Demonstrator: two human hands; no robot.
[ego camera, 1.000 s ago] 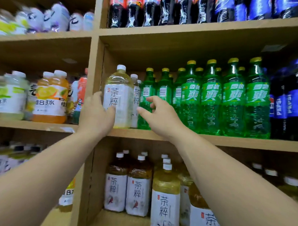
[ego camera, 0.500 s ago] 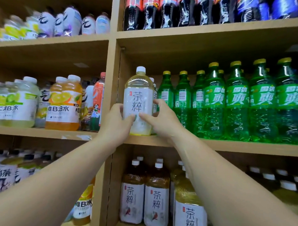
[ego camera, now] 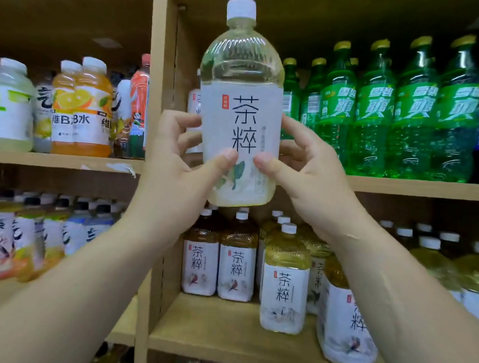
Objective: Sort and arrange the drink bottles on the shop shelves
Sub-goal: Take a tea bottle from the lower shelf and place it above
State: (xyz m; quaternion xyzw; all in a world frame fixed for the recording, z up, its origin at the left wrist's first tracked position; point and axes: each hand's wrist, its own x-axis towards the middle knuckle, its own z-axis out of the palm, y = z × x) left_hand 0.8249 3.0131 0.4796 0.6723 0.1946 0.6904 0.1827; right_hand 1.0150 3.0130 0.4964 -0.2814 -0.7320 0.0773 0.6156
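Tea bottle (ego camera: 239,121) now lifted off the middle shelf (ego camera: 397,187); left hand (ego camera: 175,173) and right hand (ego camera: 312,173) clasp it. Probably relocating below.

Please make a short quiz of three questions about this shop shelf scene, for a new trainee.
1. True or false: both the left hand and the right hand grip the pale tea bottle.
2. What colour is its cap?
3. The green soda bottles stand: A) on the shelf under the held bottle, B) to its right, C) in the left bay.

Key: 1 true; 2 white; 3 B.
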